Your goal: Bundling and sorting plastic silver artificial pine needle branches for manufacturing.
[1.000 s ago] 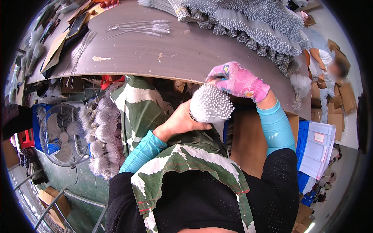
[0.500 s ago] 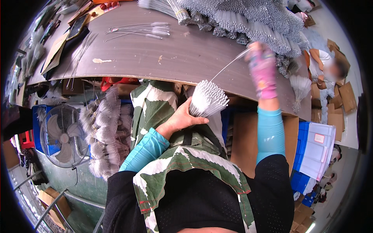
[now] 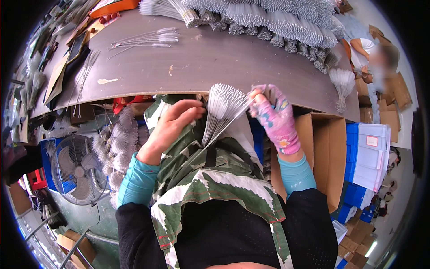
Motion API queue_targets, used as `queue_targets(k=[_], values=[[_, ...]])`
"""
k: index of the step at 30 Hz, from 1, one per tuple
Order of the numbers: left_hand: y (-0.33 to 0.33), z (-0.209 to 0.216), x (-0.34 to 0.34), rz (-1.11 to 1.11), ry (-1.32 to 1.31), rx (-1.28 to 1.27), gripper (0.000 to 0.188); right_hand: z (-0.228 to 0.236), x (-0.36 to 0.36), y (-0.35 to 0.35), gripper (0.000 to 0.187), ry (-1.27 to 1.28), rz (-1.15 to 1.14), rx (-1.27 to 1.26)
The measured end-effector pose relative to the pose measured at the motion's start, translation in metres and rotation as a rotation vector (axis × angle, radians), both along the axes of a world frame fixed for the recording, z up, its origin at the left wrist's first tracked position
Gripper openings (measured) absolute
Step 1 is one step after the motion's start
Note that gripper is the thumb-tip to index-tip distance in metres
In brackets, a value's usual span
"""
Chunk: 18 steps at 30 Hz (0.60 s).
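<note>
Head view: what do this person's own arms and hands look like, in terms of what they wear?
The left hand has no glove. The right hand wears a pink glove with a flower pattern. Both forearms have turquoise sleeves, the right one with a small whitish mark. Above them are black sleeves dotted with small holes.
</note>
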<state>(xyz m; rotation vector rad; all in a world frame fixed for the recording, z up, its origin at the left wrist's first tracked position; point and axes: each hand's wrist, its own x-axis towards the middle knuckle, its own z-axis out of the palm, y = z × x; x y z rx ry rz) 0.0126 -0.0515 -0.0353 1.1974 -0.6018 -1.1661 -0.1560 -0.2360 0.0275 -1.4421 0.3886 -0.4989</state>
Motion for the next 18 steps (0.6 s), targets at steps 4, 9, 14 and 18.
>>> queue_targets(k=[4, 9, 14, 18], values=[[-0.026, 0.035, -0.039, -0.166, 0.140, -0.062, 0.031, -0.005, -0.004, 0.019, 0.014, 0.163, 0.075, -0.282], [-0.035, 0.032, -0.057, -0.061, 0.348, -0.078, 0.026, 0.012, -0.010, 0.021, 0.014, 0.149, -0.007, -0.019], [-0.035, 0.031, -0.064, -0.055, 0.331, -0.097, 0.025, 0.011, -0.030, 0.011, 0.023, 0.229, 0.072, 0.197], [-0.037, 0.028, -0.065, -0.007, 0.287, -0.104, 0.024, 0.016, -0.031, 0.011, 0.025, 0.401, 0.195, 0.261]])
